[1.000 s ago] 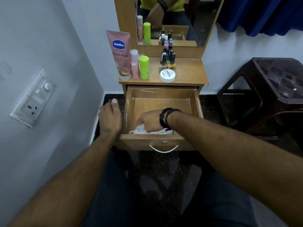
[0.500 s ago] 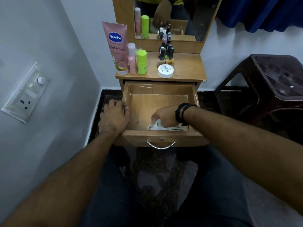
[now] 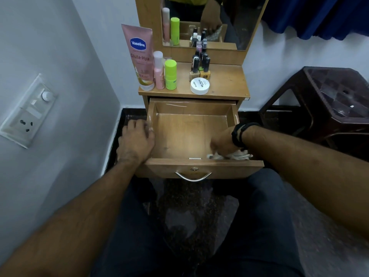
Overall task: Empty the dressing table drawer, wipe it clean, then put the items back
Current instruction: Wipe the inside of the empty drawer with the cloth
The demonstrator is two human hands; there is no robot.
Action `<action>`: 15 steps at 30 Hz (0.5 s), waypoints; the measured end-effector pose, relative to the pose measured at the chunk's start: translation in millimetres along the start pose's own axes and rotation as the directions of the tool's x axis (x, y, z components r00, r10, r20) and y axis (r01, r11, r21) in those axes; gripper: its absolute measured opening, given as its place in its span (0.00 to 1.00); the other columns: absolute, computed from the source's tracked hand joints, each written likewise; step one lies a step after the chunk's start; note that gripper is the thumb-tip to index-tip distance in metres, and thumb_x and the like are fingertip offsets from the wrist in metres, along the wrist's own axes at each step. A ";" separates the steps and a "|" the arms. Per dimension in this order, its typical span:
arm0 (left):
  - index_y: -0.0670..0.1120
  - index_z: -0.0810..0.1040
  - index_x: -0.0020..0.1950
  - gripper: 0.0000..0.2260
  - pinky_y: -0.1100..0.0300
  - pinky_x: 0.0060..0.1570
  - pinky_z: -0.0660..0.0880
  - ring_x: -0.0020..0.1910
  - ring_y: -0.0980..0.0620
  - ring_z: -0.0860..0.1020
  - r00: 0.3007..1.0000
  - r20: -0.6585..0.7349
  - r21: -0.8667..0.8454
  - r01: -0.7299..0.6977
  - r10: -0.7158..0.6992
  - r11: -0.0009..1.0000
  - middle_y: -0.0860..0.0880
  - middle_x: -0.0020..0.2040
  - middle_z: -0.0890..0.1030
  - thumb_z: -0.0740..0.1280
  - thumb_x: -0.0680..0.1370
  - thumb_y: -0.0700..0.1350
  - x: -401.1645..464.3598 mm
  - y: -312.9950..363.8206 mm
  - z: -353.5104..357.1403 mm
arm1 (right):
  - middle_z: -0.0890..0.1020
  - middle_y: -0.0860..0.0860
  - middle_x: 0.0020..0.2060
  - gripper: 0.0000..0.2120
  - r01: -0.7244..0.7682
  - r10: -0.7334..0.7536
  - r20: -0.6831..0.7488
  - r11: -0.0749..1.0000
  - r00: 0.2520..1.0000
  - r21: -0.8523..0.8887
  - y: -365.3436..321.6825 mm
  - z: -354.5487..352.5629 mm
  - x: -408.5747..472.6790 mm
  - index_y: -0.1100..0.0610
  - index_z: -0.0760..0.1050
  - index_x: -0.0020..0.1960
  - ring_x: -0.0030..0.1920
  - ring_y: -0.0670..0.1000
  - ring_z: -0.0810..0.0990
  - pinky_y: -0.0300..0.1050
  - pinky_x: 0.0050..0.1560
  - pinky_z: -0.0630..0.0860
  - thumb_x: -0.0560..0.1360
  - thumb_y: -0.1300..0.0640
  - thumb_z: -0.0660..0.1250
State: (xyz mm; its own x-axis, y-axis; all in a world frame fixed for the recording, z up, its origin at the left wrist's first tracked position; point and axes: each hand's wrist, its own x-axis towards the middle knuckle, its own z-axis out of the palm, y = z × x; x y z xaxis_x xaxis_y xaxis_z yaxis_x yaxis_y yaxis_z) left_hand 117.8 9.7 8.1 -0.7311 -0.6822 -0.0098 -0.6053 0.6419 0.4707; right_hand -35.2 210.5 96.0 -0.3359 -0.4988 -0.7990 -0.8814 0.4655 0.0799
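Drawer (image 3: 191,134) holds only cloth (image 3: 237,155) | right hand (image 3: 223,141) grips cloth; left hand (image 3: 136,141) clasps drawer's side wall

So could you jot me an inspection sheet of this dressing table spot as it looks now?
Surface: wooden tabletop, bare at right.
Job's things: drawer pulled out, only a white cloth inside, at its front right corner.
Clutter: Vaseline tube, pink bottle, green bottle, nail polishes, white jar on the tabletop.
Hands: left hand grips the drawer's left wall; right hand holds the cloth.
Cables: nothing seen.
Surroundings: mirror, wall socket, dark stool.
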 end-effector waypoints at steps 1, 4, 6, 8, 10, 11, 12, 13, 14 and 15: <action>0.49 0.73 0.66 0.16 0.40 0.63 0.72 0.65 0.44 0.70 1.000 -0.006 -0.008 -0.004 0.004 1.000 0.45 0.67 0.72 0.58 0.83 0.56 -0.5 -0.1 -0.2 | 0.78 0.51 0.64 0.22 -0.011 0.012 0.017 0.996 1.000 -0.084 1.9 1.9 -3.3 0.54 0.70 0.72 0.56 0.52 0.78 0.37 0.45 0.71 0.79 0.63 0.64; 0.49 0.73 0.65 0.17 0.42 0.61 0.72 0.64 0.45 0.71 1.000 -0.028 -0.060 -0.003 0.002 0.998 0.45 0.65 0.73 0.55 0.84 0.57 -1.1 -0.7 -1.7 | 0.81 0.52 0.60 0.18 0.017 -0.017 -0.007 0.999 1.000 -0.028 4.1 2.4 1.8 0.55 0.75 0.68 0.53 0.53 0.81 0.44 0.47 0.76 0.78 0.62 0.64; 0.48 0.73 0.64 0.20 0.42 0.60 0.73 0.62 0.46 0.71 0.999 -0.052 -0.116 -0.001 -0.005 0.993 0.45 0.64 0.74 0.51 0.84 0.59 -0.9 -2.2 -2.4 | 0.83 0.52 0.52 0.14 0.078 -0.060 -0.084 0.967 0.995 0.241 -0.2 0.2 8.7 0.54 0.78 0.63 0.42 0.50 0.79 0.42 0.36 0.79 0.78 0.61 0.65; 0.47 0.73 0.64 0.24 0.41 0.60 0.73 0.60 0.46 0.72 0.996 -0.087 -0.184 0.012 -0.029 0.983 0.44 0.62 0.75 0.48 0.83 0.61 -0.7 -3.0 -3.1 | 0.80 0.49 0.44 0.12 0.113 -0.053 -0.149 0.898 0.987 0.424 0.7 0.2 17.5 0.51 0.79 0.56 0.38 0.48 0.77 0.36 0.26 0.75 0.76 0.63 0.67; 0.47 0.73 0.63 0.25 0.42 0.60 0.73 0.58 0.46 0.73 0.990 -0.122 -0.256 0.043 -0.077 0.966 0.45 0.60 0.75 0.46 0.83 0.62 -0.9 -2.7 -3.8 | 0.78 0.50 0.39 0.09 0.112 0.006 -0.195 0.802 0.981 0.587 4.5 0.7 21.2 0.48 0.76 0.48 0.35 0.49 0.76 0.38 0.25 0.73 0.76 0.63 0.68; 0.47 0.73 0.62 0.26 0.42 0.61 0.72 0.58 0.47 0.73 0.985 -0.138 -0.292 0.056 -0.100 0.955 0.45 0.60 0.75 0.46 0.83 0.63 -1.1 -2.3 -4.0 | 0.78 0.51 0.38 0.08 0.109 0.071 -0.240 0.743 0.968 0.660 8.0 0.3 23.6 0.49 0.75 0.46 0.34 0.50 0.76 0.40 0.27 0.73 0.76 0.62 0.67; 0.47 0.73 0.62 0.25 0.44 0.62 0.72 0.58 0.47 0.72 0.981 -0.151 -0.327 0.065 -0.120 0.943 0.46 0.59 0.75 0.47 0.83 0.63 -1.8 -1.8 -4.6 | 0.78 0.52 0.37 0.07 0.124 0.144 -0.294 0.673 0.945 0.729 10.4 -0.8 27.3 0.51 0.75 0.47 0.33 0.50 0.76 0.40 0.28 0.72 0.76 0.63 0.67; 0.47 0.73 0.63 0.25 0.46 0.63 0.71 0.59 0.48 0.72 0.977 -0.163 -0.361 0.071 -0.138 0.930 0.47 0.60 0.74 0.47 0.83 0.63 -2.3 -1.4 -5.2 | 0.78 0.52 0.35 0.07 0.168 0.215 -0.348 0.579 0.912 0.798 10.3 -2.5 31.4 0.53 0.76 0.48 0.32 0.50 0.76 0.40 0.28 0.72 0.76 0.64 0.66; 0.47 0.73 0.64 0.24 0.49 0.63 0.69 0.60 0.48 0.72 0.972 -0.176 -0.394 0.073 -0.153 0.916 0.47 0.60 0.74 0.47 0.84 0.62 -3.1 -1.3 -5.9 | 0.78 0.53 0.35 0.08 0.237 0.271 -0.389 0.459 0.881 0.856 7.1 -5.0 35.8 0.55 0.77 0.49 0.32 0.51 0.76 0.39 0.27 0.71 0.76 0.66 0.64; 0.47 0.72 0.65 0.24 0.52 0.63 0.67 0.61 0.49 0.71 0.967 -0.191 -0.421 0.075 -0.169 0.904 0.47 0.61 0.73 0.48 0.85 0.61 -3.8 -1.4 -6.2 | 0.79 0.53 0.35 0.09 0.320 0.296 -0.427 0.348 0.854 0.881 -0.1 -8.8 39.1 0.56 0.78 0.48 0.34 0.52 0.77 0.38 0.28 0.72 0.76 0.68 0.63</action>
State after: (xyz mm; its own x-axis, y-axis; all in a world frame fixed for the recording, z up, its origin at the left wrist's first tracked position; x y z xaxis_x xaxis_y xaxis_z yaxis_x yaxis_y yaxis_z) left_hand 123.5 9.2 12.9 -0.5443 -0.8351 0.0798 -0.4692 0.3819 0.7963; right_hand -51.2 184.5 70.0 -0.6899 -0.6006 -0.4042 -0.1214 0.6464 -0.7533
